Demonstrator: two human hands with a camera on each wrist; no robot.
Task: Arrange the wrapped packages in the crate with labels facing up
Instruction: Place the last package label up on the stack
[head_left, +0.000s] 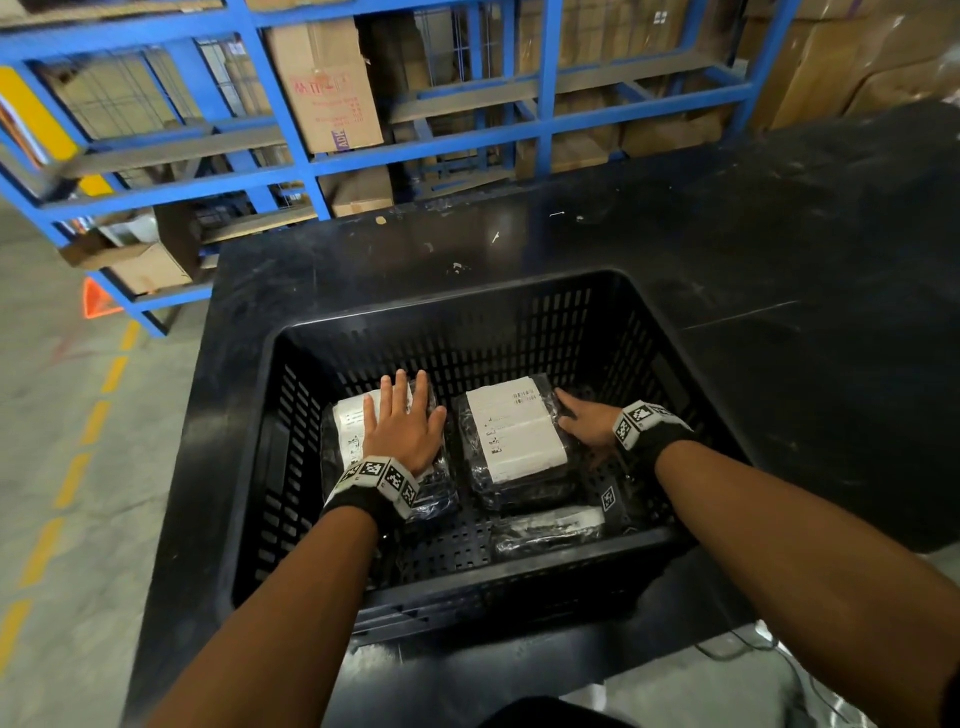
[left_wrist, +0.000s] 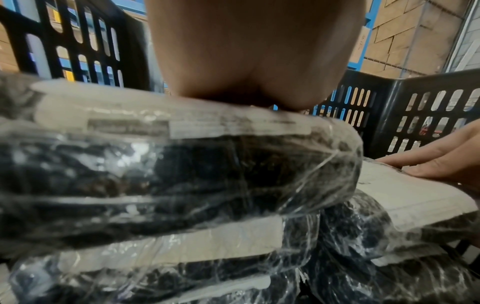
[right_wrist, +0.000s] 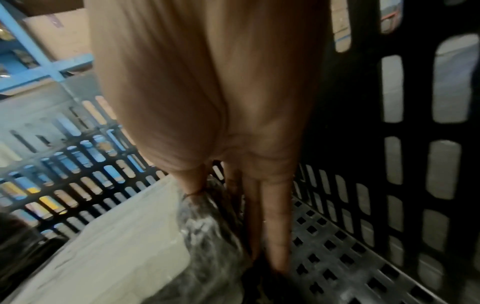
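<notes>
**Packages squared up in the crate, labels up**

Packages sit in two stacks on the floor of the black crate (head_left: 670, 358), white labels showing on top. The left hand (head_left: 402, 428) lies flat with fingers spread on the left stack (head_left: 337, 457), pressing it down. The right hand (head_left: 587, 421), fingers straight, touches the right stack (head_left: 519, 441) along its outer edge — nudging, not gripping. A third package (head_left: 545, 530) lies near the front wall. To do this well, the person likely pushes gently and evenly — the slick wrap may slide.

Dim crate interior, blurred wrist views, wide-angle edge distortion, plastic glare
</notes>
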